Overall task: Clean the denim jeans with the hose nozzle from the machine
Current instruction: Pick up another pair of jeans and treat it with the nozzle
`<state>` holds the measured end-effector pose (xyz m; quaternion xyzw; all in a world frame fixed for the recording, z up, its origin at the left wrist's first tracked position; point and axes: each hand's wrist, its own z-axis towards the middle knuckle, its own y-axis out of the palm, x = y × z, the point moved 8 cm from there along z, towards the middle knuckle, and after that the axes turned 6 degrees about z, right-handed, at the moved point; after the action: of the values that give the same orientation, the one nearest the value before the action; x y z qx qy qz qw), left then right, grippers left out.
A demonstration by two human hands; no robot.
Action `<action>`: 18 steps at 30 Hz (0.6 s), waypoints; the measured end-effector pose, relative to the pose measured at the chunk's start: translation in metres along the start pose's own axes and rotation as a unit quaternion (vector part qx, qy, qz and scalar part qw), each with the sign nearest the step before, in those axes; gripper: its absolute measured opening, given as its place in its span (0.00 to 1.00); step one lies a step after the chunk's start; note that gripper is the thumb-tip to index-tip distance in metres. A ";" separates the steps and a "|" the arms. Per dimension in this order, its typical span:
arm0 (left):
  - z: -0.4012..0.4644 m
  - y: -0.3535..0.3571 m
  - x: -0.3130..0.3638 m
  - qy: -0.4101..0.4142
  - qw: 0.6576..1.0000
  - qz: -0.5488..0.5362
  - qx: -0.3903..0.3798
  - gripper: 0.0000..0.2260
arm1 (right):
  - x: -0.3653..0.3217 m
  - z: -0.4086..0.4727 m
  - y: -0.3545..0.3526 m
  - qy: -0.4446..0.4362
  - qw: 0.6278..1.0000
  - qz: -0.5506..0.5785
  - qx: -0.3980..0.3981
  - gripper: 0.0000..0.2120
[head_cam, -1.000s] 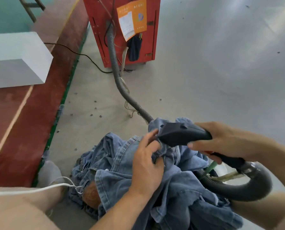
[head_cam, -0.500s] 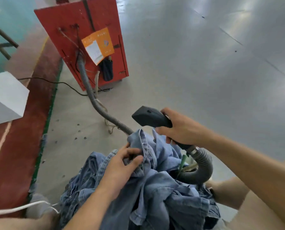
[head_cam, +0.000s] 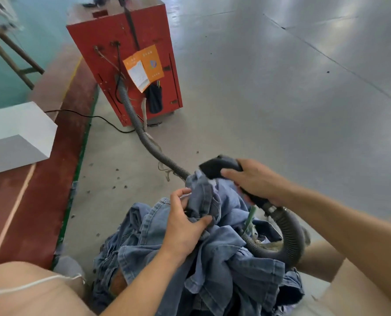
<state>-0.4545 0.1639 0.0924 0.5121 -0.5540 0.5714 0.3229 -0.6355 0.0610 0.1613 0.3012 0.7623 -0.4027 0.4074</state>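
A crumpled pile of blue denim jeans (head_cam: 215, 265) lies on the floor between my legs. My left hand (head_cam: 185, 222) grips a raised fold of the denim and holds it up. My right hand (head_cam: 256, 179) is wrapped around the handle of the black hose nozzle (head_cam: 215, 166), whose mouth sits against the top of that raised fold. A grey ribbed hose (head_cam: 290, 233) loops from the nozzle's rear down past the jeans and runs across the floor to the red machine (head_cam: 126, 53).
A white box (head_cam: 16, 135) sits on the dark red floor strip at left. A black cable (head_cam: 98, 117) runs from the machine along the grey floor. Small dark debris specks lie on the floor near the hose. A wooden stand's legs (head_cam: 14, 58) show at top left.
The nozzle, lifted off the jeans half a second ago, is back against the raised denim fold. My left hand keeps its grip on the fabric. The view has tilted up, showing more of the machine.
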 end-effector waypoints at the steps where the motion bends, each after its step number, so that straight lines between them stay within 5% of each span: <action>1: -0.002 0.000 -0.001 0.002 1.000 -0.007 -0.008 0.33 | -0.001 0.004 -0.011 0.001 0.999 0.019 0.039 0.07; 3: -0.001 -0.004 -0.004 -0.015 0.999 -0.038 -0.008 0.33 | -0.003 0.003 -0.033 0.006 0.997 0.057 0.059 0.07; 8: 0.005 -0.006 -0.022 -0.095 0.977 -0.184 -0.049 0.32 | -0.005 -0.019 0.009 -0.007 0.992 -0.031 -0.121 0.05; 10: 0.001 -0.002 -0.022 -0.100 0.968 -0.209 -0.093 0.30 | -0.007 -0.014 0.025 -0.016 0.992 -0.066 -0.106 0.08; 14: -0.002 0.000 -0.015 -0.100 0.961 -0.233 -0.114 0.28 | -0.015 0.006 -0.012 -0.002 0.998 0.009 0.055 0.08; 18: 0.005 -0.004 -0.019 -0.138 0.949 -0.274 -0.073 0.23 | -0.016 -0.006 -0.005 -0.005 0.999 -0.004 -0.054 0.06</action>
<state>-0.4445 0.1638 0.0754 0.6933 -0.4718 0.3423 0.4238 -0.6341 0.0615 0.1791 0.2737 0.7821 -0.3643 0.4251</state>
